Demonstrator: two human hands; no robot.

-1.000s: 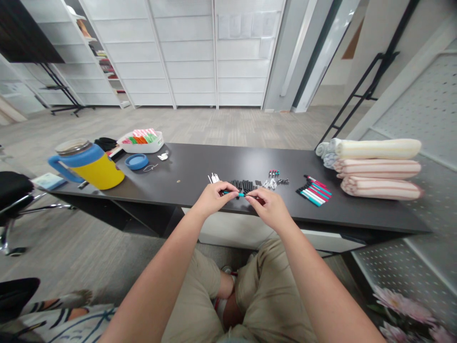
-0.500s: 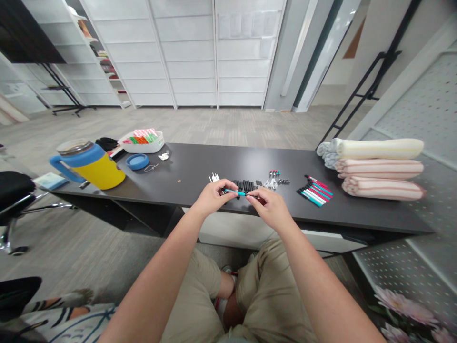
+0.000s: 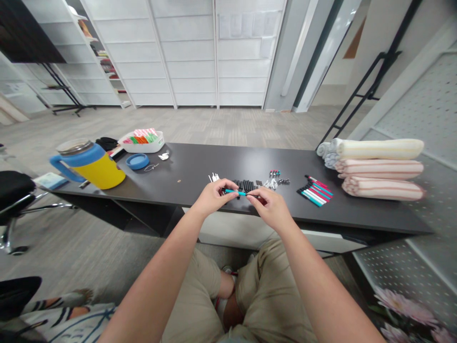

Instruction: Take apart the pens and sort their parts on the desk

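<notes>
A teal pen with a dark end lies level between my two hands, above the table's near edge. My left hand is closed on its left part, fingertips pinching it. On the dark right end, my right hand pinches with thumb and fingers. Just behind the hands lie a row of black pen grips or caps, partly hidden, and thin white refills. Small clear and grey pieces sit past my right hand, with small coloured tips behind them. Teal, white and red pens lie further right.
On the dark table, rolled towels are stacked at the right. At the left stand a yellow and blue mug, a blue lid and a white basket of coloured packets. Another person's leg shows at lower left.
</notes>
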